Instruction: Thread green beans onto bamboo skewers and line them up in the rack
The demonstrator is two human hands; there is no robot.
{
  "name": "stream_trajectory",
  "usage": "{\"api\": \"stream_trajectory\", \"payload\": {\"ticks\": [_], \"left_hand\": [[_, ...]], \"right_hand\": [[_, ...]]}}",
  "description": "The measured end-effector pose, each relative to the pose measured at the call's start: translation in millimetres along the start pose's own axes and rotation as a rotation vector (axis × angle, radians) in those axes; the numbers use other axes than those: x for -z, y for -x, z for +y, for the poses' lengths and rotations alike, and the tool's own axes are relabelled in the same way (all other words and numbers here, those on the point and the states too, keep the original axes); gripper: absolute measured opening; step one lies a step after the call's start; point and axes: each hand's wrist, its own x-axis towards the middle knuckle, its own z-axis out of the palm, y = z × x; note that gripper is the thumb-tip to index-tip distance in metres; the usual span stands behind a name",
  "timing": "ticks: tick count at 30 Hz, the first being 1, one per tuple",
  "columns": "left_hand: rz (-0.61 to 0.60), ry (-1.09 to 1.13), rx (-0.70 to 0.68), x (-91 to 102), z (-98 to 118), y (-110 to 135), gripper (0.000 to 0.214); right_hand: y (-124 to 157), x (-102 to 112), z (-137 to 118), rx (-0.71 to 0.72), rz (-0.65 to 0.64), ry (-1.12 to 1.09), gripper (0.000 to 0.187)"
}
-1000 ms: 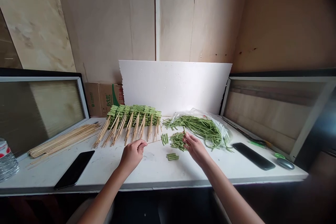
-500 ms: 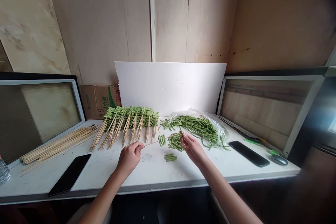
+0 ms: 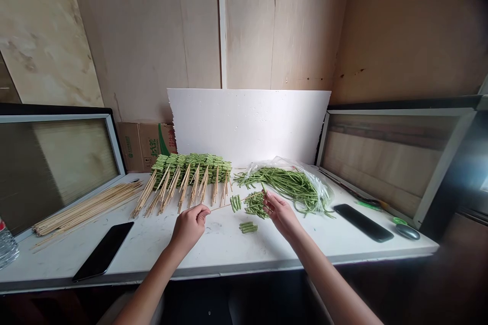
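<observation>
Pinched in my left hand (image 3: 191, 223) is one end of a thin bamboo skewer (image 3: 220, 207), which reaches across to the right. Several short green bean pieces (image 3: 236, 203) are threaded side by side along its middle. My right hand (image 3: 279, 210) grips a single bean piece (image 3: 264, 188) at the skewer's far tip; the exact contact is hard to see. Below the skewer lies a small pile of cut bean pieces (image 3: 254, 205), partly behind my right fingers. Nearer me rests a little row of cut pieces (image 3: 248, 227) on the white table (image 3: 213, 254).
Finished bean skewers (image 3: 190, 167) are stacked at the back left. Loose skewers (image 3: 87, 206) lie farther left by a black phone (image 3: 103, 252). Long beans in a plastic bag (image 3: 292, 185) sit back right, near another dark phone (image 3: 363, 223) and a mouse (image 3: 407, 231).
The view has shifted very slightly. Both hands keep nearly the same position, with the skewer and the bean piece still held.
</observation>
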Motion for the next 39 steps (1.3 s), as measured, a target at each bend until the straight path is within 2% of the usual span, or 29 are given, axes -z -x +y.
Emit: {"api": "stream_trajectory", "payload": {"ticks": [7,13,22,28,35,39], "left_hand": [[-0.005,-0.027,-0.013,-0.3,0.8,0.6,0.030],[-0.005,-0.057,-0.026,-0.9,0.1,1.1,0.028],[0.014,-0.045,-0.044,-1.8,3.3,1.8,0.026],[0.034,-0.013,-0.060,0.7,10.8,1.4,0.027],[0.004,0.024,-0.020,0.9,8.0,0.4,0.028],[-0.005,0.056,-0.008,-1.3,7.3,0.5,0.028]], "right_hand": [[-0.3,-0.5,2.5,-0.014,0.053,-0.077,0.045],[-1.6,0.6,7.1,0.011,0.141,-0.004,0.049],[0.3,-1.8,1.4,0.040,0.132,0.014,0.048],[-1.1,4.3,-7.2,-0.007,0.134,0.002,0.045],[-0.9,1.5,-2.2,0.013,0.134,0.050,0.046],[5.4,-9.5,3.6,0.028,0.141,0.045,0.047]]}}
